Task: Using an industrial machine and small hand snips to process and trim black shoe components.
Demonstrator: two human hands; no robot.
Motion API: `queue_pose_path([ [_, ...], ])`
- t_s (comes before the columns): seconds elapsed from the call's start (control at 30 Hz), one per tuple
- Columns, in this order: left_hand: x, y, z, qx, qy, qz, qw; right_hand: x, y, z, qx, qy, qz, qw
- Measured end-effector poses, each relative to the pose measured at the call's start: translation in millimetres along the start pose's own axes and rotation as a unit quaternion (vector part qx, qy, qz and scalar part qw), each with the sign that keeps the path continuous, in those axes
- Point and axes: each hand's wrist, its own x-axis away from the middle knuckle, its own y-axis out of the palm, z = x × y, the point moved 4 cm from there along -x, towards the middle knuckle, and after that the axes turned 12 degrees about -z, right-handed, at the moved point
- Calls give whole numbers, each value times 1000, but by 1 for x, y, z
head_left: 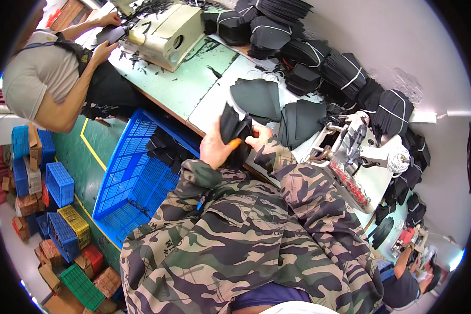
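Note:
Both my hands grip a bundle of black fabric pieces in front of my body, at the near edge of the worktable. My left hand is closed on its left side, with something orange covering the thumb tip. On the other side, my right hand pinches the bundle between thumb and fingers; some fingers are hidden behind the fabric. Just beyond lie two loose stacks of flat dark grey pieces, one stack farther off and another to the right.
A sewing machine with a white thread cone stands at right. Tied black bundles line the wall. Below the table's left side sits a blue crate holding black pieces. A co-worker works at another machine, upper left.

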Motion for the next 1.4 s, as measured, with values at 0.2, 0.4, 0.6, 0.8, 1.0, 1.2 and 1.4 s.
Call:
queue_pose_path([
  [0.2, -15, -52, -40, 296, -18, 101, 949, 61, -110, 12, 66, -139, 271, 950],
  [0.4, -31, -47, -16, 174, -32, 31, 984, 78, -175, -18, 409, 229, 422, 776],
  [0.6, -13, -2, 5, 33, -54, 8, 998, 49, -26, -56, 337, 48, 18, 940],
  [0.8, -14, 17, 2, 106, 16, -79, 991, 25, 13, -13, 306, 36, 94, 947],
  [1.0, -14, 24, -21, 151, -31, -99, 983, 31, 0, -4, 263, 9, 49, 964],
  [1.2, -17, 25, -16, 162, -27, -88, 983, 38, 4, -5, 236, -17, 93, 967],
  [1.4, -14, 18, 14, 26, -30, -13, 999, 44, -3, 16, 121, 68, 137, 981],
])
